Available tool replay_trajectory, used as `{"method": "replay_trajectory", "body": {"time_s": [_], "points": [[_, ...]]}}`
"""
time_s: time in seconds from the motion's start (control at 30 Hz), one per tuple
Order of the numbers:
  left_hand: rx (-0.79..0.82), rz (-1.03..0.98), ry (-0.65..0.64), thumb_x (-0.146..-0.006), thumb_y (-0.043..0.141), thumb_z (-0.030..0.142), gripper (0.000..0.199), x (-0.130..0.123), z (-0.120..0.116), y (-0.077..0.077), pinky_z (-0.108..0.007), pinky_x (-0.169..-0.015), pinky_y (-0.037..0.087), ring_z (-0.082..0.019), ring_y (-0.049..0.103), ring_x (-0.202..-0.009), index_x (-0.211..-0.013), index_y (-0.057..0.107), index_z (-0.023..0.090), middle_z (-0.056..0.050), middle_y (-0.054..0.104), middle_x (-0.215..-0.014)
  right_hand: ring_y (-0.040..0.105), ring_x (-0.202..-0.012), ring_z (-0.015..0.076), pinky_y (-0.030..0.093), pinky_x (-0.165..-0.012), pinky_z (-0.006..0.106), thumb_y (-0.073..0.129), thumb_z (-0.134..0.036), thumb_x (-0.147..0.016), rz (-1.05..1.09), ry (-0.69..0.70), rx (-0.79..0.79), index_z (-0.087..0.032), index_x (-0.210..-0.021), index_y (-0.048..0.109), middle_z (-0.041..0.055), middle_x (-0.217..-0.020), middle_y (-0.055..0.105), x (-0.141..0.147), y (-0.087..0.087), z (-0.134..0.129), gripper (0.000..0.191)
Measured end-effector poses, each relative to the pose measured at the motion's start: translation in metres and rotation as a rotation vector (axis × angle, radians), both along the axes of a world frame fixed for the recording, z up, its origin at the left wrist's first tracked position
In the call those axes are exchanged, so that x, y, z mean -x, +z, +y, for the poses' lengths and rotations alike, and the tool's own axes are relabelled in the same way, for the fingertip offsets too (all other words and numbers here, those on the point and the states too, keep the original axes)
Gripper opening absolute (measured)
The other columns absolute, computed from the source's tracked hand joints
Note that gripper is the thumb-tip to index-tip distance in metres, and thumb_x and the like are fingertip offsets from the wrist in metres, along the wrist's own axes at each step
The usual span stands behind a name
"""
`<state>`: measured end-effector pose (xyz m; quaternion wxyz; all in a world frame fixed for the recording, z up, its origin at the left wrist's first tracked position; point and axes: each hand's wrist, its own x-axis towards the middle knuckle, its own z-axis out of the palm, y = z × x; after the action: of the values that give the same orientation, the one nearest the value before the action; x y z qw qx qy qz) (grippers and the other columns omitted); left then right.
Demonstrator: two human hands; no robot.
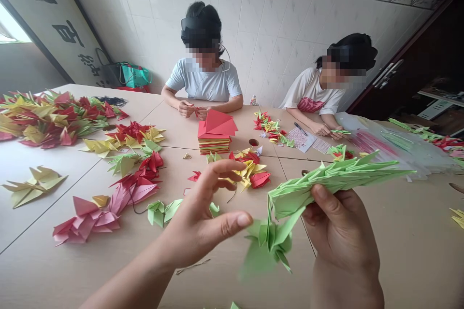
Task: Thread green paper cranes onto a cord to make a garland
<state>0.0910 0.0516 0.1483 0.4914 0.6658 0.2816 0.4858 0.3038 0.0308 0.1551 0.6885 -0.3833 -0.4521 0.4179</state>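
Grn origami [333, 176], R hand [342, 231]; clr bag [422, 166] w/ pink pcs [375, 146]

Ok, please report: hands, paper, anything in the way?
Left hand open, empty. Right hand grips green bundle. Green piece hangs below it. Red stack stands beyond, clear of both hands.

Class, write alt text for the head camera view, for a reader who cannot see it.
A right hand holds a bundle of folded green paper, while the open left hand hovers nearby. Around them, colourful folded paper covers parts of a table, where two people sit opposite.
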Motion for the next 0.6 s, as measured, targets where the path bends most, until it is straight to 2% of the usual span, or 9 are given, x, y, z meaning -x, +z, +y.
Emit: {"method": "replay_trajectory", "body": {"time_s": [0.1,0.17,0.3,0.4,0.6], "points": [[0.076,0.09,-0.199,-0.077,0.076,0.04,0.059,-0.0002,0.0022,-0.0014,-0.037,-0.103,0.043,-0.027,0.048,-0.125,-0.13,0.052,0.031,-0.007,0.053,-0.135,0.052,-0.041,0.0099,0.042,-0.033,0.019,0.076,-0.032,-0.078,-0.002,-0.004,0.02,-0.022,-0.07,0.068,-0.0019,-0.058,0.061,-0.0018,-0.0009,-0.0002,0.015],[0.096,0.128,-0.247,-0.077,0.077,0.036,0.057,-0.0019,0.0023,-0.0018,-0.037,-0.103,0.044,-0.026,0.05,-0.125,-0.128,0.054,0.031,-0.007,0.054,-0.134,0.051,-0.039,0.0101,0.041,-0.032,0.02,0.076,-0.034,-0.077,-0.003,-0.019,0.026,-0.022,-0.068,0.066,-0.0019,-0.056,0.059,-0.002,-0.0015,-0.0001,0.018],[0.087,0.156,-0.214,-0.078,0.076,0.032,0.044,-0.0051,0.0025,-0.0028,-0.036,-0.094,0.049,-0.025,0.057,-0.113,-0.119,0.06,0.029,-0.007,0.062,-0.12,0.05,-0.04,0.0113,0.041,-0.033,0.022,0.075,-0.038,-0.077,-0.033,-0.036,0.04,-0.022,-0.065,0.063,-0.0018,-0.054,0.057,-0.0024,-0.005,0.0002,0.024],[0.103,0.159,-0.207,-0.076,0.078,0.032,0.04,-0.0065,0.0034,-0.0037,-0.035,-0.09,0.05,-0.024,0.06,-0.104,-0.113,0.063,0.027,-0.007,0.065,-0.112,0.05,-0.041,0.0121,0.041,-0.034,0.023,0.073,-0.041,-0.08,-0.064,-0.022,0.041,-0.022,-0.065,0.062,-0.0018,-0.052,0.055,-0.0038,-0.0077,-0.0001,0.026],[0.207,0.11,-0.166,-0.081,0.073,0.033,0.025,-0.0067,0.0047,-0.004,-0.029,-0.077,0.049,-0.02,0.06,-0.093,-0.102,0.064,0.024,-0.005,0.067,-0.1,0.053,-0.043,0.0113,0.044,-0.038,0.023,0.076,-0.032,-0.078,-0.011,-0.036,-0.022,-0.024,-0.072,0.068,-0.001,-0.06,0.063,-0.0039,-0.0033,-0.0001,0.013]]}}
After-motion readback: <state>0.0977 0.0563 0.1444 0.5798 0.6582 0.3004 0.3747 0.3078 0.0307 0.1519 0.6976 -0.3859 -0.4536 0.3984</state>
